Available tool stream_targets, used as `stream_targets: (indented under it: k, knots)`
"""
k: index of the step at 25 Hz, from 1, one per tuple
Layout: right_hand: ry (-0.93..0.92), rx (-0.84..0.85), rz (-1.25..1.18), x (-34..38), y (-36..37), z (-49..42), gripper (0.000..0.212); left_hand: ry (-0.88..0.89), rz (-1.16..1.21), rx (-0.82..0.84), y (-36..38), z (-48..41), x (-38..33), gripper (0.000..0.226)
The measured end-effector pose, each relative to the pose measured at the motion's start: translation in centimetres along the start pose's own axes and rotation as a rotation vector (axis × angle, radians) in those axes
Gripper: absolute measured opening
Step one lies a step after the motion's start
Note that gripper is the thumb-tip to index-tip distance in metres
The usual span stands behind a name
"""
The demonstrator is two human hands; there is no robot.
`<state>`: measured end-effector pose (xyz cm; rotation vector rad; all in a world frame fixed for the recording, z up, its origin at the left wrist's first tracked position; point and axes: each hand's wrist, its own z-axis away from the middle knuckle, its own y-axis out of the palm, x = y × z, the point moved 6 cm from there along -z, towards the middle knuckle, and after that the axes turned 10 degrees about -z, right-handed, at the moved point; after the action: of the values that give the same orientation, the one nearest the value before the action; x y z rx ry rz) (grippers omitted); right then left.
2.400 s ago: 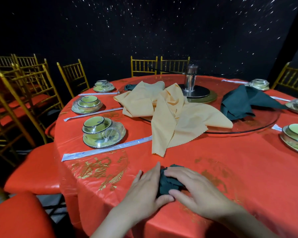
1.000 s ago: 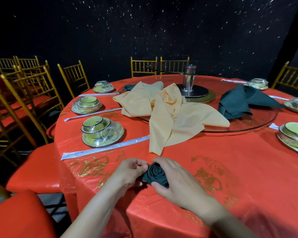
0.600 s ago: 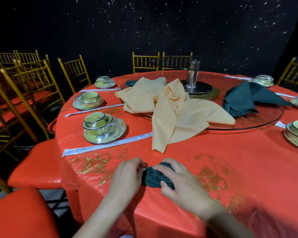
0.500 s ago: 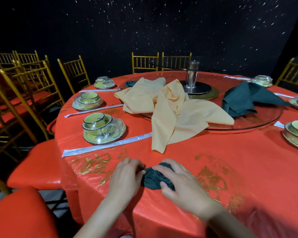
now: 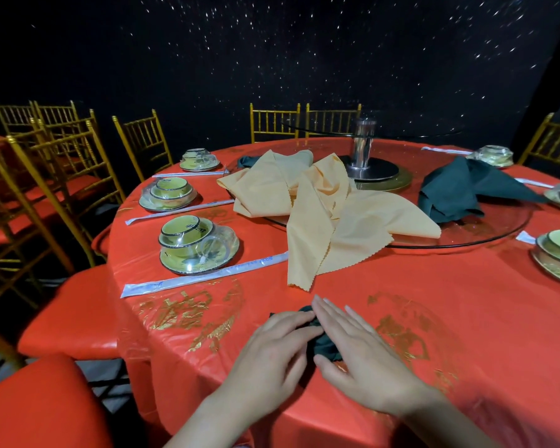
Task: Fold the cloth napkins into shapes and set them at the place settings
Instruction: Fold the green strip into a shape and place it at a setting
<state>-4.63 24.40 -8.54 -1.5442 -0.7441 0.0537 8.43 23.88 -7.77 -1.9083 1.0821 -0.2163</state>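
Neither grip closes: left hand [image 5: 272, 347] and right hand [image 5: 362, 357] press straight-fingered on the dark green napkin [image 5: 326, 347].

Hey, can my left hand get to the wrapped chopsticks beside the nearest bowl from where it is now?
Probably yes. The chopsticks lie on bare tablecloth ahead and left of the left hand, with nothing between. That hand rests on the green napkin though, so it would leave that first.

The round table [image 5: 401, 318] before me wears a gold-printed red cloth, with a glass turntable [image 5: 498, 234] at its centre. 3 wrapped bowl sets [image 5: 198, 245] and sleeved chopsticks [image 5: 204, 279] line its left edge. A bunched dark green napkin [image 5: 325, 345] lies nearest me.
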Motion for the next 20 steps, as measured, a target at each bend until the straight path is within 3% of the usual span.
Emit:
stream_targets:
  k: [3, 6, 9, 12, 14, 16, 18, 20]
  knots:
    - [0.000, -0.014, -0.011, -0.2, 0.2, 0.0, 0.071, -0.018, 0.082, -0.004, 0.4, 0.4, 0.6, 0.041]
    - [-0.009, -0.012, -0.152, -0.1, -0.2, 0.0, 0.066, -0.183, 0.247, -0.077, -0.5, 0.2, 1.2, 0.030]
    - [0.088, -0.195, -0.451, -1.4, -1.9, 0.0, 0.051, -0.303, 0.310, -0.182, -1.7, -0.6, 1.7, 0.023]
    - [0.264, -0.391, -0.460, -4.3, -3.6, 0.6, 0.039, -0.438, 0.266, -0.172, -2.5, -1.2, 3.5, 0.021]
    - [0.379, -0.406, -0.424, -5.5, -4.1, 0.9, 0.028, -0.609, 0.273, -0.043, -2.1, -1.4, 5.3, 0.031]
    - [0.497, -0.322, -0.338, -5.7, -4.0, 0.8, 0.022, -0.738, 0.293, 0.197, -0.7, -1.5, 6.1, 0.043]
    - [0.548, -0.180, -0.166, -5.2, -3.1, 0.4, 0.023, -0.760, 0.280, 0.386, 0.5, -1.8, 5.7, 0.043]
    - [0.568, -0.147, -0.152, -4.5, -2.9, 0.1, 0.014, -0.760, 0.258, 0.469, 0.8, -2.4, 5.1, 0.043]
